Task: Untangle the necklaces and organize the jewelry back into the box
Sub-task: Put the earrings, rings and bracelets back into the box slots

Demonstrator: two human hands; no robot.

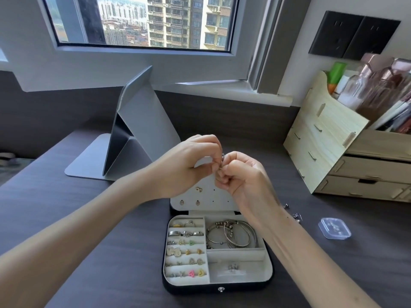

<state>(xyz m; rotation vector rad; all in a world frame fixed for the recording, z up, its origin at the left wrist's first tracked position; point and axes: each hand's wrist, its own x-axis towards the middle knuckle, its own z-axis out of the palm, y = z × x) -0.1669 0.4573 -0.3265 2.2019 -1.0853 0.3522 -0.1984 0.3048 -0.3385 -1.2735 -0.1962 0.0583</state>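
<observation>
Both hands are up and pinching: left hand (189, 165) and right hand (244, 176) have their fingertips curled onto the same little silvery piece (222, 157). It's mostly hidden by my fingers, so I can't tell if it's a chain knot or a clasp. It's held right over the upright lid panel (213, 196), that pale padded one with a few studs poked in. The open jewelry box (191, 290) lies straight below and back toward me, near the surface's near edge. So I reckon the drop-off is down and toward me, with the right hand closer to the smooth metal bangles (235, 234) and the roomier compartment (240, 274). Rings sit in soft rolls (184, 252) on the left. A small clear plastic case (334, 227) sits toward the right edge.
</observation>
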